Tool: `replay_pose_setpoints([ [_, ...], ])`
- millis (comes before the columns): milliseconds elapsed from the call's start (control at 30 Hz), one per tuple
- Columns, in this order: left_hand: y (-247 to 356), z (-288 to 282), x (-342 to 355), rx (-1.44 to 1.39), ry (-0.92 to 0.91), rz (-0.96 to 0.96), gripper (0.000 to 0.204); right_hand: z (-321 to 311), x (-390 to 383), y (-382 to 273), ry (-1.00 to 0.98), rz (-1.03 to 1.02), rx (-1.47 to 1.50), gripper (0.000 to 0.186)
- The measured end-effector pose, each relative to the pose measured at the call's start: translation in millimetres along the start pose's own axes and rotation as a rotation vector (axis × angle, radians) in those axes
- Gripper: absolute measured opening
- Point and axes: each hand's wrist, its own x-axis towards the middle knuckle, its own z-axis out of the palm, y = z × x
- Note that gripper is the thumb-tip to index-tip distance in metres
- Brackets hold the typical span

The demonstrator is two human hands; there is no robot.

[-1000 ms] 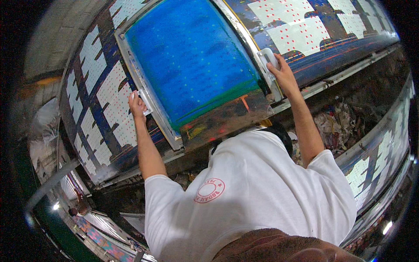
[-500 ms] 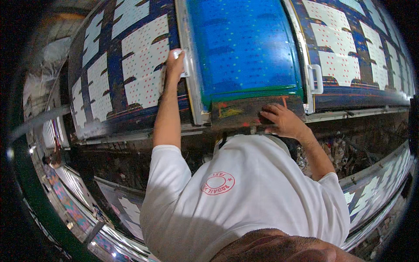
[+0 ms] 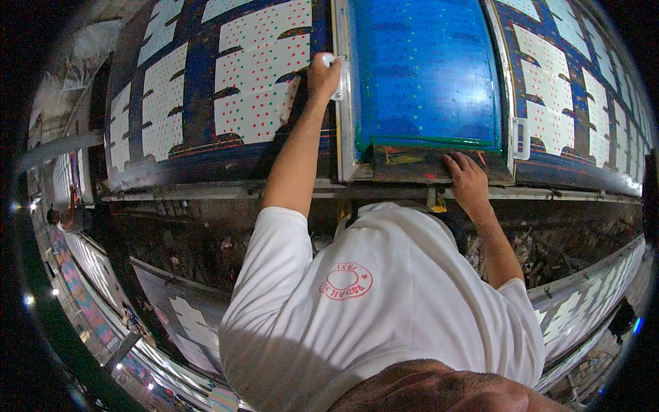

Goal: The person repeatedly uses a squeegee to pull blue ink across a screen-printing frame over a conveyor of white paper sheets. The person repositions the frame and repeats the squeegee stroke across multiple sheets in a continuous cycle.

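A blue printing screen [image 3: 425, 75] in a metal frame is being set over the spotted fabric [image 3: 264, 75] at the surface's near edge, its side bracket gripped by the left hand [image 3: 322, 72] and the right hand [image 3: 467, 180] laid flat and open on its paint-stained near rail, so careful alignment seems called for.

the bench [image 3: 206, 172] left of the screen frame [image 3: 341, 147] is covered by printed cloth [image 3: 257, 75]; free room is left above it, bounded by the frame's raised edge.

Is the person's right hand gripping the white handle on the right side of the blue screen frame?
No: the right hand lies flat on the frame's paint-stained near edge, apart from that handle.
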Motion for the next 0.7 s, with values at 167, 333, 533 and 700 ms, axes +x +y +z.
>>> replay_pose_setpoints([
  [167, -3, 1, 0, -0.037, 0.004, -0.027, 0.040, 14, 17, 8, 0.122, -0.006, -0.017, 0.055],
  [333, -7, 4, 4, -0.031, 0.021, 0.007, 0.045, 5, 113, 37, 0.139, 0.038, -0.048, 0.045],
  [533, -7, -1, 5, 0.004, -0.063, -0.181, 0.055, -14, 281, 99, 0.158, 0.007, -0.163, 0.021],
  [700, 5, -7, 2, 0.022, -0.066, -0.308, 0.058, -28, 406, 153, 0.270, -0.059, -0.178, 0.020],
])
